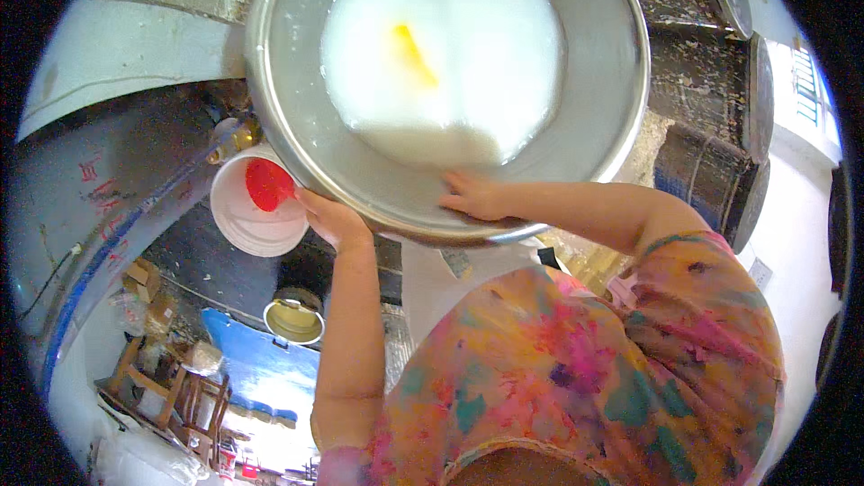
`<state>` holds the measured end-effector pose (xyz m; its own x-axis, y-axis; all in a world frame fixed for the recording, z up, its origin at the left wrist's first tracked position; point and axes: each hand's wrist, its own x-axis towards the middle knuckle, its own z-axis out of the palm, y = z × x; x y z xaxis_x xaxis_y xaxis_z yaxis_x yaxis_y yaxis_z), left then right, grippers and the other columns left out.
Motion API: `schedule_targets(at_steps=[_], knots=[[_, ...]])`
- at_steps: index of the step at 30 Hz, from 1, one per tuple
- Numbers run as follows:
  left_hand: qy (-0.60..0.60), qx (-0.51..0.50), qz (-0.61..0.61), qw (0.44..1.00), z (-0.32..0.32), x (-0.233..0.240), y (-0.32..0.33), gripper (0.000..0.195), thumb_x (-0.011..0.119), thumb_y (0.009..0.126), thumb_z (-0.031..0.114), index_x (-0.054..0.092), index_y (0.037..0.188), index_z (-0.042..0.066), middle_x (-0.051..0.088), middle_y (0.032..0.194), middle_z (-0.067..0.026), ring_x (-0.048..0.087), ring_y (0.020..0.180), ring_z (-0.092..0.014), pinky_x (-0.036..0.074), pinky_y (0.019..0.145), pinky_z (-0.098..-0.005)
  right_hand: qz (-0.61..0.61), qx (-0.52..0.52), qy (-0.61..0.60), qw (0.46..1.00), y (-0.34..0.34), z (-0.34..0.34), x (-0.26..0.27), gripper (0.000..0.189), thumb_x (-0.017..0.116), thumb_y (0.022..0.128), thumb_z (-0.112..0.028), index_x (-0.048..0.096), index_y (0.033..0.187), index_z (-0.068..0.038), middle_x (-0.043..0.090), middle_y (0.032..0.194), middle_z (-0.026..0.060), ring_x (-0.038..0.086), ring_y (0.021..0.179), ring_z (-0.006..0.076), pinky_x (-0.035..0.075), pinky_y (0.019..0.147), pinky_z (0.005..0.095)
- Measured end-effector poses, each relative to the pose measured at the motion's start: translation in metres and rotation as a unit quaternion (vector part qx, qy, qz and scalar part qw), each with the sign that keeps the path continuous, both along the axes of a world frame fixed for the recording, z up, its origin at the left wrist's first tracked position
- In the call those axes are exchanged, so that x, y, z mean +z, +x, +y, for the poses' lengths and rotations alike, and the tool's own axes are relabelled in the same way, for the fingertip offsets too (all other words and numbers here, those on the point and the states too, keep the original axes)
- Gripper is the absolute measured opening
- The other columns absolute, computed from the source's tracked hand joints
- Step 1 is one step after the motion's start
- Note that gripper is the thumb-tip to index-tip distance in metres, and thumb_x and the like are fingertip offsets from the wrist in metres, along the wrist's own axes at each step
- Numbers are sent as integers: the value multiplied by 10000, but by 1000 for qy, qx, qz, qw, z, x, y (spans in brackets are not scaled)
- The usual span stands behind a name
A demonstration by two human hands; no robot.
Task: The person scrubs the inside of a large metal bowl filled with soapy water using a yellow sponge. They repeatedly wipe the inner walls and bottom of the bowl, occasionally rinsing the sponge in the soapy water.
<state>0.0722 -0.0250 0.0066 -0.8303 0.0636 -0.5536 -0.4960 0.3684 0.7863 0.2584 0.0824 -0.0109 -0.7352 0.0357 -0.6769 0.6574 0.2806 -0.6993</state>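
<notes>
A wide stainless steel basin point(611, 67) lies before me, holding a glossy white liquid or soft mass point(499, 47). A yellow streak point(415, 57) shows on the white; whether it is a reflection or a substance I cannot tell. My left hand point(341, 223) is at the basin's outer rim, lower left, its other fingers hidden beneath the lip. Its thumb side comes close to a red plastic scoop or bowl point(266, 183) inside a white plastic bucket point(260, 233); contact is unclear. Blurred, my right hand point(476, 196) is over the basin's near inner wall, fingers apart, holding nothing.
A brass-coloured valve point(233, 138) and a blue hose point(94, 270) run at the left. Dark, stained vessels point(702, 175) line the right side. Farther off are a yellowish pot point(294, 320), a blue panel point(270, 371) and stacked wooden stools point(169, 385).
</notes>
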Motion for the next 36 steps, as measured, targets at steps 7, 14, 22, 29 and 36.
schedule_targets(at_steps=[7,14,22,29,36], knots=[[-12,5,-28,1000,6,12,-2,652,294,917,476,434,1201,-94,482,1211,-209,505,1059,-304,409,903,-370,26,-47,-13,998,-68,-42,-74,485,287,910,-455,560,1120,-113,556,1052,254,504,1034,397,351,927,470],[-69,36,18,997,5,10,1,631,302,915,477,472,1149,-84,508,1152,-178,504,989,-264,402,877,-339,261,-477,155,825,-266,68,-60,596,341,893,-331,248,1313,81,237,1369,285,257,1270,396,197,1070,387],[-76,81,-45,993,-5,-3,-4,592,299,908,460,517,1108,-53,564,1058,-163,560,898,-278,445,818,-355,341,-191,147,909,-206,42,-13,572,422,757,8,257,1297,98,281,1332,287,287,1252,406,256,1055,402],[-94,48,-35,994,-1,6,-3,648,265,917,466,462,1172,-96,514,1169,-217,527,1010,-319,413,900,-376,357,-284,220,862,-233,50,-61,563,452,766,-15,268,1282,113,292,1318,272,311,1237,386,271,1043,384],[-192,-39,15,981,5,12,-1,642,250,916,459,503,1130,-91,545,1121,-226,550,974,-333,440,863,-398,292,77,27,953,-81,-26,-43,570,492,751,-51,306,1262,121,255,1345,278,255,1276,375,236,1065,386]])
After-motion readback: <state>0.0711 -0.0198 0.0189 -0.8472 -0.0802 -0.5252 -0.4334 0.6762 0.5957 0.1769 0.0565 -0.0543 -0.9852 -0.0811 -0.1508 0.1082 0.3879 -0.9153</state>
